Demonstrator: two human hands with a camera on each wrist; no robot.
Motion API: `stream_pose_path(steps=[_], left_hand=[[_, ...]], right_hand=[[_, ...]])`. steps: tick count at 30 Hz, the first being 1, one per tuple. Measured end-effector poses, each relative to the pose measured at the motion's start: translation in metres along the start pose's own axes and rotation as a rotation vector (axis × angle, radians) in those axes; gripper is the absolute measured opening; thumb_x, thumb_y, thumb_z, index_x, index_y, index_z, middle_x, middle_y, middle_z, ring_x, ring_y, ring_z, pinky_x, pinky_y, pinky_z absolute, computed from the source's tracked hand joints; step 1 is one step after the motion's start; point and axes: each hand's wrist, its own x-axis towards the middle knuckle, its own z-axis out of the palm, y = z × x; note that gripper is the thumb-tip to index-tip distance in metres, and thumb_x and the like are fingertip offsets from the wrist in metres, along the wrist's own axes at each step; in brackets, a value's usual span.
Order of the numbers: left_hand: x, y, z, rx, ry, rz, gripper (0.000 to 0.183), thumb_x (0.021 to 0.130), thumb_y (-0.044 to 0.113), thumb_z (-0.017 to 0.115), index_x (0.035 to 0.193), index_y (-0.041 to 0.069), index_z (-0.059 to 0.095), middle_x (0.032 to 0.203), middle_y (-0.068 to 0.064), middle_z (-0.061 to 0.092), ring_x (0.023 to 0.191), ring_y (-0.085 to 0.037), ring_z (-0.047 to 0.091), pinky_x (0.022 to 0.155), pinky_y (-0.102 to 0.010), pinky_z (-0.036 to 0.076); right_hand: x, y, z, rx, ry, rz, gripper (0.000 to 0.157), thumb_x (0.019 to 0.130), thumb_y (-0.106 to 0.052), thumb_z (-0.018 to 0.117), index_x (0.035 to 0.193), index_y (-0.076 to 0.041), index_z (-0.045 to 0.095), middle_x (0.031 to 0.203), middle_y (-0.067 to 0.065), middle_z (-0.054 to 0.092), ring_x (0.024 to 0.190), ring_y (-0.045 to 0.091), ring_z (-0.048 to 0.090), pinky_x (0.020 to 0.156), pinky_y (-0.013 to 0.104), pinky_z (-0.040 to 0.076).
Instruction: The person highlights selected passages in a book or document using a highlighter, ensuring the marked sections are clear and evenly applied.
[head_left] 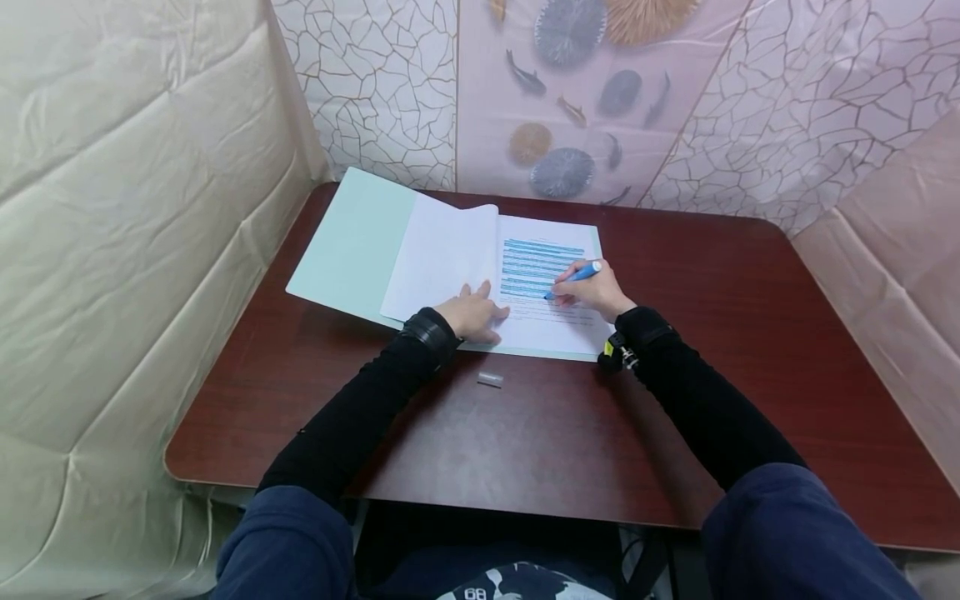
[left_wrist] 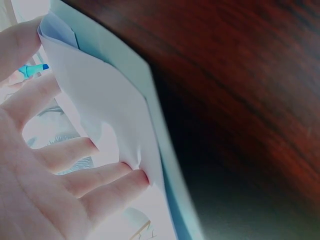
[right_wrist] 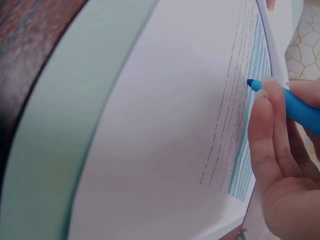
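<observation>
A printed sheet [head_left: 551, 333] lies in an opened pale green folder [head_left: 352, 237], its upper lines of text covered in blue strokes. Between thumb and fingers my right hand [head_left: 596, 292] pinches a blue highlighter [head_left: 587, 271], its tip at the lower marked lines. In the right wrist view the dark blue tip of the highlighter [right_wrist: 300, 111] is beside the striped text. My left hand [head_left: 472, 315] rests with spread, straight fingers near the fold, on the turned-over white page [head_left: 442, 250]. The left wrist view shows the left fingers [left_wrist: 112, 176] against that page.
A small grey cap-like piece [head_left: 490, 379] lies on the brown table [head_left: 750, 375] in front of the folder. Quilted cream fabric [head_left: 135, 208] hangs at the left, and a patterned curtain [head_left: 375, 92] stands behind the table.
</observation>
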Motion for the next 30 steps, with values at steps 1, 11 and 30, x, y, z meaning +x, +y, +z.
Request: stream_pose_path(steps=[1, 11, 30], left_hand=[[0.0001, 0.0001, 0.0, -0.002, 0.0, -0.001, 0.062, 0.091, 0.036, 0.064, 0.148, 0.025, 0.039, 0.162, -0.019, 0.006, 0.145, -0.051, 0.01, 0.117, -0.055, 0.023], [0.0006, 0.0002, -0.0001, -0.011, -0.007, -0.009, 0.063, 0.091, 0.037, 0.064, 0.148, 0.026, 0.039, 0.163, -0.018, 0.005, 0.146, -0.05, 0.009, 0.117, -0.056, 0.022], [-0.0013, 0.0006, -0.002, 0.001, -0.002, 0.008, 0.064, 0.09, 0.036, 0.065, 0.147, 0.024, 0.04, 0.162, -0.021, 0.005, 0.145, -0.052, 0.009, 0.117, -0.056, 0.021]], right_hand=[[0.0001, 0.0004, -0.0005, -0.002, 0.0, -0.001, 0.021, 0.082, -0.011, 0.076, 0.093, 0.005, 0.068, 0.085, 0.016, 0.075, 0.072, 0.023, 0.074, 0.069, 0.035, 0.059], [0.0005, 0.0023, -0.0031, 0.003, -0.014, -0.019, 0.013, 0.082, -0.009, 0.074, 0.087, 0.002, 0.068, 0.08, 0.01, 0.075, 0.069, 0.019, 0.073, 0.065, 0.03, 0.059], [-0.0018, 0.0007, -0.0061, -0.028, 0.012, -0.002, 0.018, 0.083, -0.01, 0.074, 0.092, 0.004, 0.067, 0.081, 0.007, 0.074, 0.071, 0.019, 0.074, 0.069, 0.032, 0.059]])
